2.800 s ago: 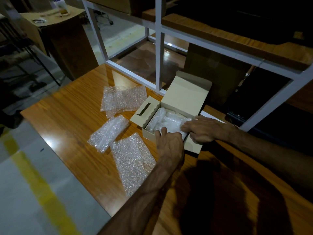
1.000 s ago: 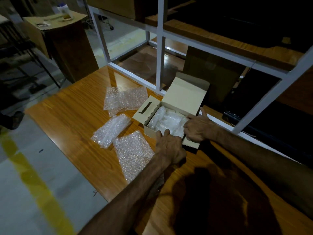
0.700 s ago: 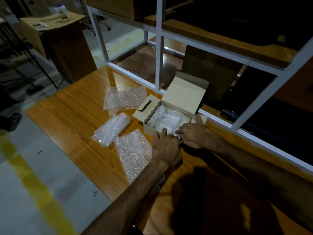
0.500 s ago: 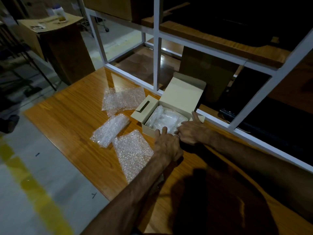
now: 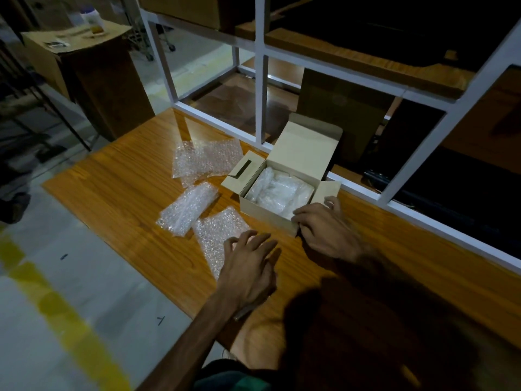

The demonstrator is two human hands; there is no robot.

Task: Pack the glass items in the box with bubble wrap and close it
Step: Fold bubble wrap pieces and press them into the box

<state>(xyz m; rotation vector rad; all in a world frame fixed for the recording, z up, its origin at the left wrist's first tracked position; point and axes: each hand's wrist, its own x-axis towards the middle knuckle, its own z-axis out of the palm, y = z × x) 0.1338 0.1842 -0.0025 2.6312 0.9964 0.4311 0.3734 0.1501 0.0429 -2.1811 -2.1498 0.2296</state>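
Fingers of the right hand (image 5: 327, 230) curl over the near right corner of the small cardboard box (image 5: 265, 213), gripping its rim, while the left hand (image 5: 248, 263) lies loosely spread, fingertips touching the nearest bubble wrap sheet (image 5: 217, 232). The box sits lid up on the wooden table (image 5: 118, 193), filled with wrapped items (image 5: 279, 193); a wrapped bundle (image 5: 187, 208) and another sheet (image 5: 205, 159) lie to its left.

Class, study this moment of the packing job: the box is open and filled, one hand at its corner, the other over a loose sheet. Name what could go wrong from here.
1. The bubble-wrapped contents fill the box nearly to its rim; forcing the lid shut may press on the glass.
2. The right hand holds only the near corner, so the box could slide.
3. The left hand may shift the loose sheet.
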